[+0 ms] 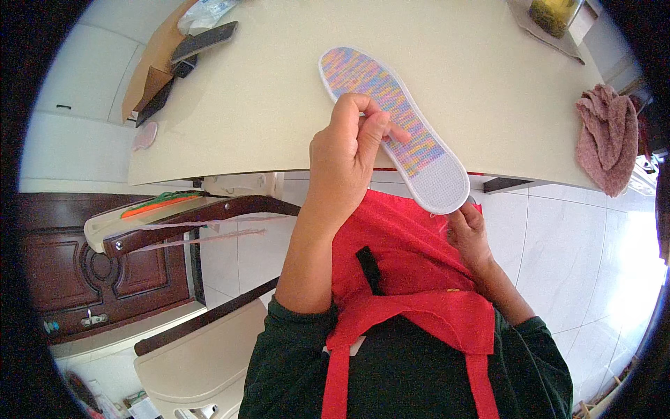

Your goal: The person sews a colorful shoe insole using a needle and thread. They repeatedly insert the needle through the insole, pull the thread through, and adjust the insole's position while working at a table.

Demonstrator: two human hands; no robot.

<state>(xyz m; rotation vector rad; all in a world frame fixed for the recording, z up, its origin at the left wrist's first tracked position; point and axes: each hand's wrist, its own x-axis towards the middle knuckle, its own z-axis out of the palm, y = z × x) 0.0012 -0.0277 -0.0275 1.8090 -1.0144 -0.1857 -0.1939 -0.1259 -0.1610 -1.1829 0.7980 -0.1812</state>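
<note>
A shoe insole [413,125] has multicoloured pastel stitching, a plain white mesh heel and a white bound rim. It slants over the table's front edge, with the heel towards me. My left hand [343,144] is above its middle, thumb and index finger drawn together in a pinch. Anything thin between those fingertips is too small to make out. At the heel's lower edge, my right hand [468,233] grips the insole, its fingertips partly hidden beneath. A loose pale thread shows near those fingers, against the red apron [398,246] over my lap.
The pale table [251,115] bears a cardboard box [157,63] and dark objects at left. A pink cloth [607,139] lies by the right edge; a glass jar [555,15] stands behind it. A chair [204,356] and an armrest with threads [199,220] are left of me.
</note>
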